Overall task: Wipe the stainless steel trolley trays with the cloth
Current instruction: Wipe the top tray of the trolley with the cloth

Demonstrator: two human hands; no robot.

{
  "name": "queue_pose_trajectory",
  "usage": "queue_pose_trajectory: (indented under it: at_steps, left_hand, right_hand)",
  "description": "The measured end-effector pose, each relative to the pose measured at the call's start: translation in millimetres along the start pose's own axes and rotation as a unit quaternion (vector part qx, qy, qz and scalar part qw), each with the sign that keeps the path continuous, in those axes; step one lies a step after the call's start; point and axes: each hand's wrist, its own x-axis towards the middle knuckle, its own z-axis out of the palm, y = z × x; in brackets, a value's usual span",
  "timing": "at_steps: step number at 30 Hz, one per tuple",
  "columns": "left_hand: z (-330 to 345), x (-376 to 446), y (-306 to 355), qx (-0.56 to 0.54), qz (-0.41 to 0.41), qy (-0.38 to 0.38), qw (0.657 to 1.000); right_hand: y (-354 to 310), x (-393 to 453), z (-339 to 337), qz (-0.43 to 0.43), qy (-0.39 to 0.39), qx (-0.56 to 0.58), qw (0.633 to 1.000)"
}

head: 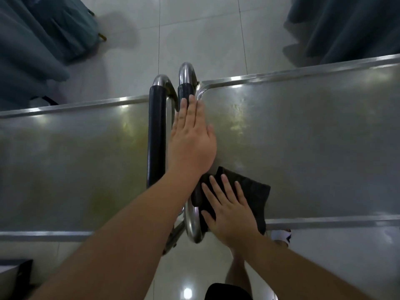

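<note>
Flanking two flat hands, right hand point(229, 210) on cloth point(249, 191), left hand point(191, 139) on handle point(185, 92): steel trays point(313, 137).

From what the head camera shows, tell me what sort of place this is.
Probably a restaurant or banquet hall service area: two stainless steel trolley trays side by side, glossy floor tiles, and teal draped cloths like table skirting.

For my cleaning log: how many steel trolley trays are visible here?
2. The left tray lies under the left forearm; the right tray holds the cloth, pressed by the right hand. Lower shelves may be hidden.
</note>
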Motion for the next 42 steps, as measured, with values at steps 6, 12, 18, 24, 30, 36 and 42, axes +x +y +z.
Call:
queue_pose_trajectory:
  at_steps: [6, 12, 18, 24, 30, 36, 42]
  left_hand:
    - [5, -4, -2, 0.030, 0.008, 0.008, 0.999]
    - [2, -6, 2, 0.069, 0.019, 0.014, 0.997]
    - [-1, -4, 5, 0.058, 0.011, 0.002, 0.998]
    - [0, -4, 7, 0.091, 0.012, 0.017, 0.996]
    - [-3, -3, 8, 0.107, 0.015, 0.027, 0.994]
    - [-3, -3, 9, 0.089, 0.023, 0.031, 0.995]
    - [0, -5, 7, 0.093, 0.025, 0.026, 0.995]
  right_hand:
    - [3, 55, -11, -0.025, 0.065, 0.010, 0.998]
    - [30, 163, -62, 0.009, 0.033, -0.044, 0.998]
    - [66, 262, -114, -0.014, 0.020, -0.032, 0.999]
    - [76, 263, -115, -0.021, 0.016, -0.043, 0.999]
    - [75, 143, -84, -0.038, 0.002, -0.050, 0.998]
    - [80, -4, -27, -0.107, -0.016, -0.063, 0.992]
    - [107, -2, -31, -0.159, -0.012, -0.086, 0.983]
